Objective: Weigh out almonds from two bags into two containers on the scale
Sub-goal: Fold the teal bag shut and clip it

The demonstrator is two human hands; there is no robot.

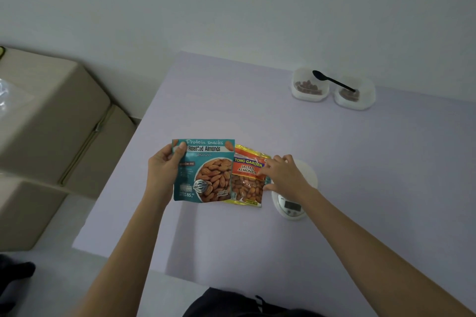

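Note:
My left hand [164,167] grips the upper left corner of a teal bag of roasted almonds [206,172], held up above the table. My right hand [283,175] pinches the right edge of an orange and yellow bag of salted almonds [247,180], which sits just right of the teal bag and partly behind it. A small white scale [291,207] stands on the table under my right hand, its plate bare. Two clear containers, the left one [309,85] and the right one [354,94], stand at the far right, each with almonds inside. A black spoon [332,80] lies across them.
The lilac table [231,110] has its left edge close to my left arm. Beige cushions [51,123] lie on the floor to the left. A white wall runs behind the table.

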